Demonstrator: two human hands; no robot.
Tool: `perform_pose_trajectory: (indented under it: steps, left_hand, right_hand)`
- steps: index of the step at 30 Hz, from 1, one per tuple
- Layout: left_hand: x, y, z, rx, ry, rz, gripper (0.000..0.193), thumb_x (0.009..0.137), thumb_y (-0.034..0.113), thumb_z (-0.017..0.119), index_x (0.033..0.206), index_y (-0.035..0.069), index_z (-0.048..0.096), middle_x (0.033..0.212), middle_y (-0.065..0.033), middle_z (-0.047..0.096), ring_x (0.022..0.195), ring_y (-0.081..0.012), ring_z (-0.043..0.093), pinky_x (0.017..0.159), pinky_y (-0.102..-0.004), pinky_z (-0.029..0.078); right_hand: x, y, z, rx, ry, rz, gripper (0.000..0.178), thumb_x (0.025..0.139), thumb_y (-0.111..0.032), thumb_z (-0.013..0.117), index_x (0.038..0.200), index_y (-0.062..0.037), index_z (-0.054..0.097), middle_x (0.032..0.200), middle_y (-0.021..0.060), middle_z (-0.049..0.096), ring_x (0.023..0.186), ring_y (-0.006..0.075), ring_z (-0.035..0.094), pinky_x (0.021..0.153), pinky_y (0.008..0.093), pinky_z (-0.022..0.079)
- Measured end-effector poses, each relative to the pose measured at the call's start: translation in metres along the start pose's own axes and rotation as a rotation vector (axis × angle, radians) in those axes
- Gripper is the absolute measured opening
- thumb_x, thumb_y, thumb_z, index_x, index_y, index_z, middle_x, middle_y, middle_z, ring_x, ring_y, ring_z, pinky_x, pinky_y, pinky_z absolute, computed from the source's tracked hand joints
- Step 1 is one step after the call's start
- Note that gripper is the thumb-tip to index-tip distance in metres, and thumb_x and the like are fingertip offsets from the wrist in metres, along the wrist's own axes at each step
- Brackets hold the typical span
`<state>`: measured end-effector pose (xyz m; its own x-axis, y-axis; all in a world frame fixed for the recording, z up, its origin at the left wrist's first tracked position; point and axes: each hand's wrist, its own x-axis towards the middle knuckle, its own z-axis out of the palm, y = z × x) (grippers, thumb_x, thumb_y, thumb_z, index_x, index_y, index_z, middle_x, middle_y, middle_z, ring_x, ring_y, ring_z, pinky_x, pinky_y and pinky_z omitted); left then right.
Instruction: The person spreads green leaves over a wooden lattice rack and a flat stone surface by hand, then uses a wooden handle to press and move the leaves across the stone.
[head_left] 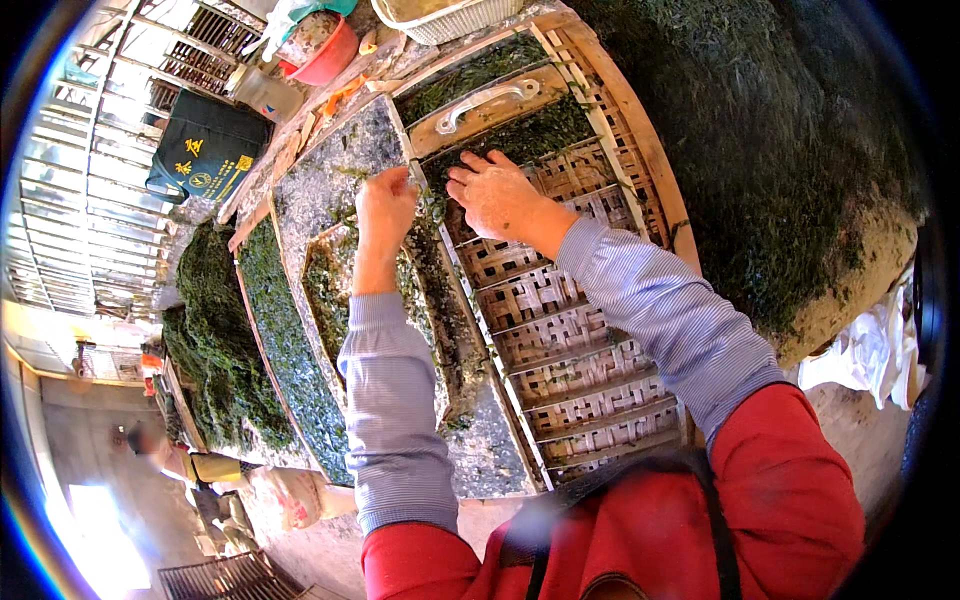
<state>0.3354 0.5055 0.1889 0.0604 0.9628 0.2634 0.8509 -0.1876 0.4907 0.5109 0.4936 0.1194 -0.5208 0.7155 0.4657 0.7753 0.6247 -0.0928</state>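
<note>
My left hand is closed with curled fingers at the left rail of a long wooden frame; whatever it may hold is hidden. My right hand has its fingers apart and touches the near edge of a layer of dark green shredded leaves. That layer covers the far end of a woven bamboo panel, whose near part shows bare slats with a few green bits. Just beyond my right hand, a wooden block with a pale metal handle lies on the leaves.
A big dark green heap rises at the right. Left of the frame are a sunken hexagonal opening, a green-filled trough and another heap. A red basin, white basket and dark bag stand at the back. Another person is at lower left.
</note>
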Motion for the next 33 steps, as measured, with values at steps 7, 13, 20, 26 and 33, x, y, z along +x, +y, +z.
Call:
perform_pose_trajectory:
  steps: [7,13,20,26,33]
  left_hand:
    - [-0.060,0.001,0.040,0.094,0.162,0.081,0.042,0.067,0.003,0.072,0.107,0.003,0.060,0.093,-0.0140,0.062,0.078,-0.0221,0.061,0.073,-0.0316,0.049]
    - [-0.025,-0.013,0.039,-0.146,0.193,-0.136,0.016,0.067,0.001,0.072,0.082,0.003,0.068,0.069,-0.0086,0.066,0.059,-0.0145,0.062,0.060,-0.0265,0.051]
    - [0.025,0.030,0.032,0.039,-0.021,0.133,0.015,0.070,0.006,0.062,0.081,0.008,0.071,0.076,-0.0142,0.067,0.069,-0.0265,0.066,0.067,-0.0310,0.052]
    - [0.013,-0.066,-0.053,0.183,0.303,-0.112,0.014,0.075,0.010,0.061,0.082,0.004,0.071,0.071,-0.0118,0.068,0.059,-0.0228,0.066,0.058,-0.0322,0.052]
    - [-0.068,-0.080,-0.021,-0.186,-0.013,-0.177,0.074,0.069,0.001,0.058,0.137,-0.001,0.030,0.137,-0.0212,0.036,0.129,-0.0315,0.034,0.107,-0.0347,0.026]
  right_hand:
    - [0.004,0.028,-0.041,0.156,-0.041,0.074,0.022,0.079,-0.015,0.052,0.093,-0.0043,0.065,0.092,0.0070,0.066,0.080,0.0235,0.062,0.081,0.0384,0.048]
    - [-0.045,0.045,-0.025,-0.028,0.229,0.288,0.037,0.091,-0.033,0.044,0.101,-0.0003,0.059,0.110,0.0154,0.055,0.107,0.0304,0.049,0.091,0.0461,0.040]
    - [-0.043,0.042,-0.031,-0.089,0.112,0.300,0.044,0.092,-0.037,0.040,0.116,-0.0024,0.053,0.120,0.0135,0.050,0.117,0.0300,0.043,0.098,0.0451,0.036]
    - [-0.036,0.035,-0.050,-0.058,0.062,0.047,0.033,0.075,-0.004,0.057,0.108,-0.0022,0.054,0.114,0.0129,0.049,0.104,0.0268,0.050,0.089,0.0402,0.045]
    - [0.018,0.003,-0.022,-0.044,0.031,-0.261,0.042,0.076,-0.003,0.056,0.116,-0.0132,0.049,0.107,0.0114,0.041,0.083,0.0244,0.056,0.059,0.0327,0.053]
